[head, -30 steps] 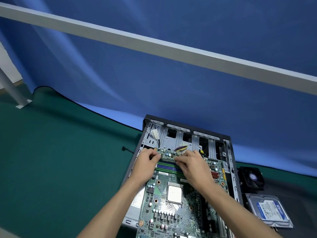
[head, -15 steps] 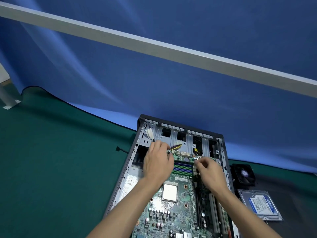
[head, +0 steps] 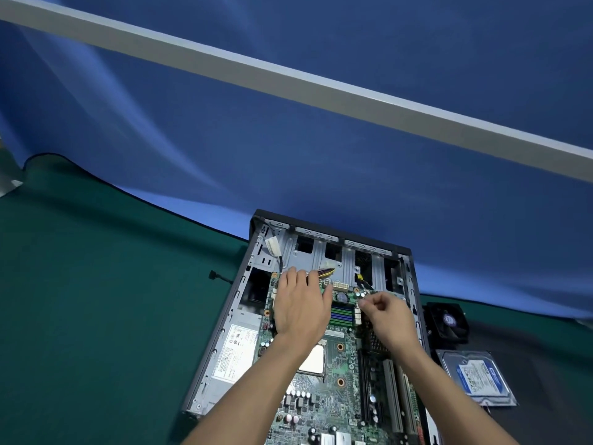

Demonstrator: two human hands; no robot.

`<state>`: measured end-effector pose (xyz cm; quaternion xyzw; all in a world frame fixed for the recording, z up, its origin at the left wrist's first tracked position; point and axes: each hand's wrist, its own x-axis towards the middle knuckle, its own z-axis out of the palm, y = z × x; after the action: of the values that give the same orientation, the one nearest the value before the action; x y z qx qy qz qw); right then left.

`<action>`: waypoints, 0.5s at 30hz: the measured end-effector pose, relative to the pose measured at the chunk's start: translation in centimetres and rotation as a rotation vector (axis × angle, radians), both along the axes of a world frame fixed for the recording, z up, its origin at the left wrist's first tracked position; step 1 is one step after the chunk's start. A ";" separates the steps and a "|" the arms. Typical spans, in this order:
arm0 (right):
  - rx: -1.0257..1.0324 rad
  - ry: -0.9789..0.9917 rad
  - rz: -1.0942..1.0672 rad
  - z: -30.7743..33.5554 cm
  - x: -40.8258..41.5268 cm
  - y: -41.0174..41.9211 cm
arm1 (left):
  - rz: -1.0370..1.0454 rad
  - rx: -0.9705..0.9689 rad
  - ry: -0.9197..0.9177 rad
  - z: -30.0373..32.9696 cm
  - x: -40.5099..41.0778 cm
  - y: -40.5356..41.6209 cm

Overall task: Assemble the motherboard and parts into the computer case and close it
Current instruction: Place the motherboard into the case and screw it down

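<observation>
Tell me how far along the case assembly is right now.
Done: the motherboard lies inside the open computer case. In hand: the left hand rests flat on the board's far end, and the right hand pinches at its far edge; what it pinches is too small to tell. Left: the fan and hard drive sit outside on the mat, and the case is not closed.

- Our left hand point(head: 300, 308) lies palm down, fingers straight and together, pointing to the far side.
- Our right hand point(head: 386, 316) sits just right of it, fingers curled, fingertips point(head: 362, 304) pinched together.
</observation>
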<state>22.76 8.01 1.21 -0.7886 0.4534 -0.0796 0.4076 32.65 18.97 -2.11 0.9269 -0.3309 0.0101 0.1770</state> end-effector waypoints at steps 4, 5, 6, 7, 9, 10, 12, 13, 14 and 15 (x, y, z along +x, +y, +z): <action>0.011 0.052 0.034 0.2 0.2 -0.4 | -0.008 0.039 -0.014 -0.2 0.0 -0.1; 0.022 0.073 0.046 0.3 0.3 -0.5 | -0.007 0.057 -0.017 -0.2 0.0 -0.1; 0.025 0.103 0.064 0.4 0.4 -0.7 | -0.004 0.076 -0.020 -0.3 0.1 -0.2; 0.015 0.142 0.088 0.6 0.5 -0.7 | 0.001 0.097 -0.022 -0.2 0.1 -0.2; -0.024 0.226 0.157 0.9 0.7 -0.8 | 0.011 0.140 -0.020 -0.1 0.0 -0.3; -0.033 0.258 0.193 1.0 0.9 -0.8 | 0.017 0.155 -0.016 0.0 -0.1 -0.3; -0.013 0.289 0.234 0.9 1.2 -0.8 | 0.027 0.167 -0.004 0.2 -0.2 -0.3; 0.004 0.286 0.235 0.8 1.2 -0.8 | 0.028 0.168 -0.002 0.3 -0.3 -0.3; 0.022 0.270 0.223 0.7 1.2 -0.8 | 0.028 0.169 -0.006 0.4 -0.3 -0.3; 0.037 0.249 0.204 0.7 1.2 -0.8 | 0.027 0.170 -0.014 0.4 -0.4 -0.3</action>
<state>23.98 7.17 1.90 -0.8268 0.4192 0.0690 0.3686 32.26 18.70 -1.75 0.9428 -0.3193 -0.0092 0.0953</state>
